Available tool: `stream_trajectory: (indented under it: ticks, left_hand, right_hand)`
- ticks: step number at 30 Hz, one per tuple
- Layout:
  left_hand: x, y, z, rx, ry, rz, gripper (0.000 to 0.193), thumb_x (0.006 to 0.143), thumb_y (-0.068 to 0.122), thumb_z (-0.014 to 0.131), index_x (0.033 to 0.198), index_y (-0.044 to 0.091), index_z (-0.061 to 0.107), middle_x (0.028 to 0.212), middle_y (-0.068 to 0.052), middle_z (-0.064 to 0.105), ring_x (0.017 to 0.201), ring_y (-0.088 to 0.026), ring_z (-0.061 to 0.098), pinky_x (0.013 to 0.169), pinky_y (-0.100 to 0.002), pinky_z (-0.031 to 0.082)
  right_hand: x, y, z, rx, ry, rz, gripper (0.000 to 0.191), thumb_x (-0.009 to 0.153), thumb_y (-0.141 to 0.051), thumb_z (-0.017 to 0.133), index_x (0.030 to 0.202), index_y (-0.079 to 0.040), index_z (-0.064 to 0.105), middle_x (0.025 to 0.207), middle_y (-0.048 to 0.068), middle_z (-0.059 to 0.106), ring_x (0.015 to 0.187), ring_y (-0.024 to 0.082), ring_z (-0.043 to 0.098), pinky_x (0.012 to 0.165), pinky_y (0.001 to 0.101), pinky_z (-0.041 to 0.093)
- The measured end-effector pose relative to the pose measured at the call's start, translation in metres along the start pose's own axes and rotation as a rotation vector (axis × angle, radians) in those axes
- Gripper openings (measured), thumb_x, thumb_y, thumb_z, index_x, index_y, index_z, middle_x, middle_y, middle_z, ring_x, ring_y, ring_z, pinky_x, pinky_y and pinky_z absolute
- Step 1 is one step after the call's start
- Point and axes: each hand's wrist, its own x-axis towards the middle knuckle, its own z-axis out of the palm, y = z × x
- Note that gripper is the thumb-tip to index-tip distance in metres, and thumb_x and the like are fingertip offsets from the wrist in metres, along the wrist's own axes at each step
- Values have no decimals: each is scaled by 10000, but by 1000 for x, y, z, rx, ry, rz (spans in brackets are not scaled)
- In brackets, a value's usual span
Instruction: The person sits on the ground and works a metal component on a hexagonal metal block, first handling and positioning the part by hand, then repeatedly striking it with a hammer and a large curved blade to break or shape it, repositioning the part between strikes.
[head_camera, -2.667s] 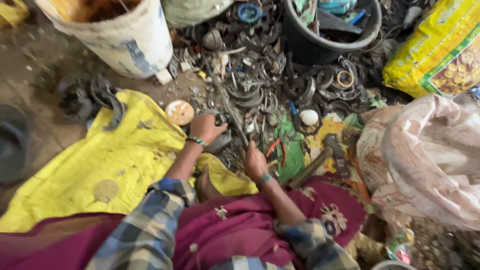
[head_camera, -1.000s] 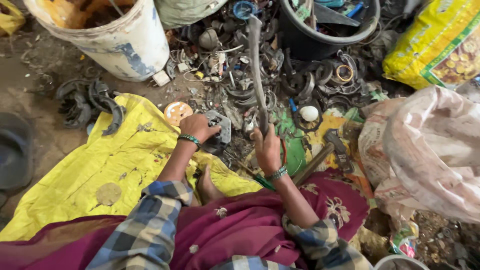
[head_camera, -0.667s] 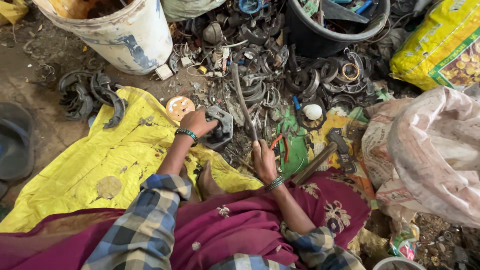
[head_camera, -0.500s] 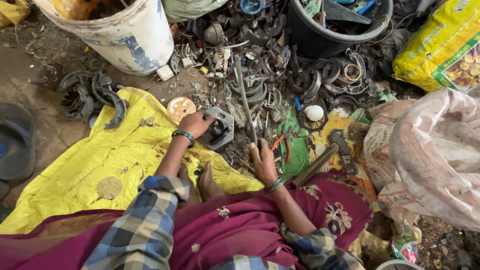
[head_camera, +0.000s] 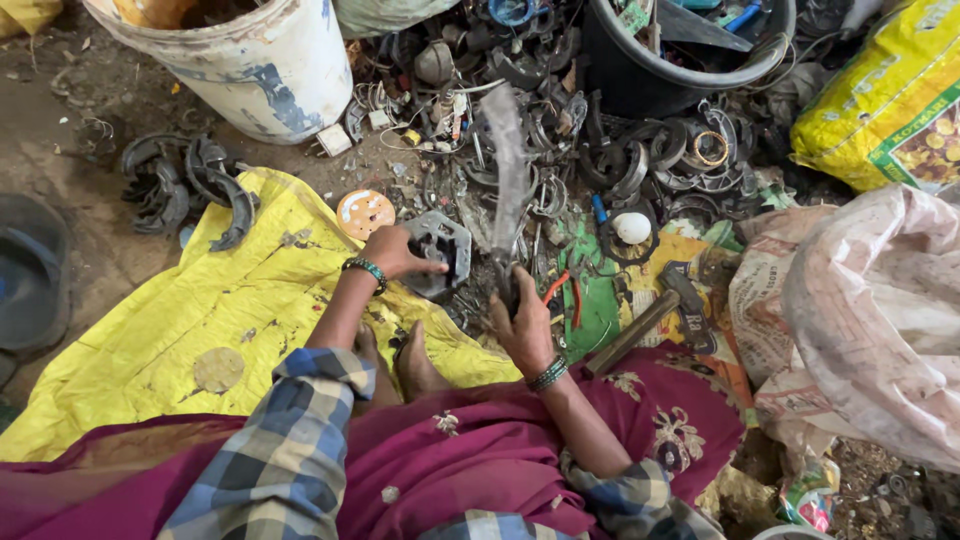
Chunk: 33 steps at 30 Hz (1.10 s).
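My left hand is wrapped over the near-left edge of a dark metal part, fingers curled down onto it and pinning it against the ground just past the far edge of the yellow sheet. The part looks like a cast housing, roughly octagonal with a round bore: I judge it heavy, rigid and greasy, so the flat outer rim is the safest place to hold, away from the bore.

My right hand is clenched around the lower end of a long metal tool, which stands up from the fist and is blurred along its length; I cannot tell whether it is a blade or a bar. It looks stiff and weighty, best gripped low, near its end, where the fist already sits.

Beyond both hands lies a scrap heap of black rings, clamps and wires, hard-edged and oily. A white bucket stands at the far left, a black tub at the far right. A wooden-handled hammer and red-handled pliers rest just right of my right hand, near a crinkled plastic sack.
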Motion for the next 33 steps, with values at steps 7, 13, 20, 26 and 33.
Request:
stream_trajectory:
  ticks: [7, 13, 20, 26, 33]
  left_hand:
    - [1, -1, 3, -223, 22, -7, 909, 619, 812, 742, 1125, 57, 746, 1050, -236, 751, 996, -391, 725, 885, -461, 557]
    - [-1, -12, 4, -86, -21, 42, 875, 545, 699, 860, 1001, -37, 741, 1011, -244, 747, 965, -384, 729, 880, -438, 572]
    - [4, -12, 9, -8, 9, -113, 819, 594, 682, 865, 883, -75, 750, 942, -266, 744, 915, -381, 737, 844, -423, 580]
    - [-1, -5, 11, -107, -64, -188, 807, 548, 645, 873, 858, -91, 754, 922, -266, 750, 871, -349, 758, 820, -405, 587]
    - [-3, 18, 32, -197, 263, -168, 621, 607, 581, 839, 822, 1, 787, 809, -229, 732, 780, -357, 740, 731, -436, 588]
  right_hand:
    - [-5, 7, 6, -155, -86, 108, 586, 957, -193, 692, 1469, -51, 446, 978, 244, 729, 868, 404, 725, 721, 473, 572]
    - [-3, 20, 9, -36, -143, 304, 488, 979, -235, 679, 1406, -50, 529, 915, 214, 741, 832, 361, 751, 735, 448, 567]
    - [-3, 8, 2, -101, -28, 78, 560, 969, -176, 652, 1480, -34, 473, 1044, 245, 711, 871, 373, 720, 737, 445, 575]
    - [2, 0, 1, -193, -83, 75, 588, 992, -159, 597, 1530, -81, 372, 1028, 250, 693, 774, 397, 696, 630, 481, 554]
    - [-10, 10, 16, -164, -275, 176, 568, 955, -174, 619, 1468, -40, 414, 888, 256, 693, 721, 427, 685, 632, 523, 538]
